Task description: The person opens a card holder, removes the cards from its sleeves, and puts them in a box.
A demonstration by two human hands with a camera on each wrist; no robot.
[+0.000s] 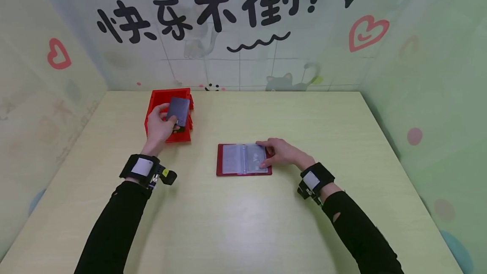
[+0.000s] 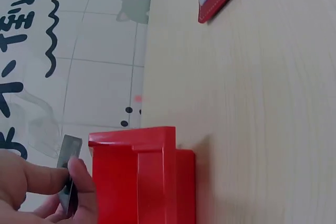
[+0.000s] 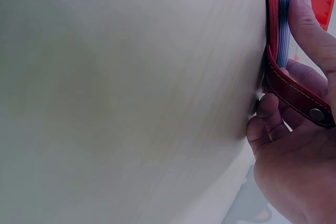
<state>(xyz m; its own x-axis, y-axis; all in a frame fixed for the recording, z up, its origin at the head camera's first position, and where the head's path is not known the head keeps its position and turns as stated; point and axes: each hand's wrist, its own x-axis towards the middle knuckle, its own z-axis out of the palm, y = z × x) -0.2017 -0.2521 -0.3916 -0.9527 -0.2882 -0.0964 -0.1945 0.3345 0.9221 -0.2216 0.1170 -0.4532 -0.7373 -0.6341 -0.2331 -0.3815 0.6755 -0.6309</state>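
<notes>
My left hand (image 1: 159, 125) pinches a dark grey-blue card (image 1: 178, 111) between thumb and fingers, above the red plastic bin (image 1: 179, 138). The left wrist view shows the card (image 2: 70, 148) nearly edge-on; whether it is one card or a small stack I cannot tell. A red card holder (image 1: 219, 160) lies spread on the table, its clear sleeves (image 1: 232, 159) facing up. At its right edge my right hand (image 1: 283, 152) grips the pages, thumb on top. In the right wrist view, a strap with a metal snap (image 3: 316, 114) crosses over the curled fingers, and layered sleeve edges (image 3: 283, 19) show.
The pale wooden table (image 1: 243, 219) reaches back to a printed backdrop (image 1: 236, 71) with dark lettering. Printed panels rise at the left (image 1: 45, 109) and right (image 1: 422, 109) sides. The bin stands at the back left, apart from the holder.
</notes>
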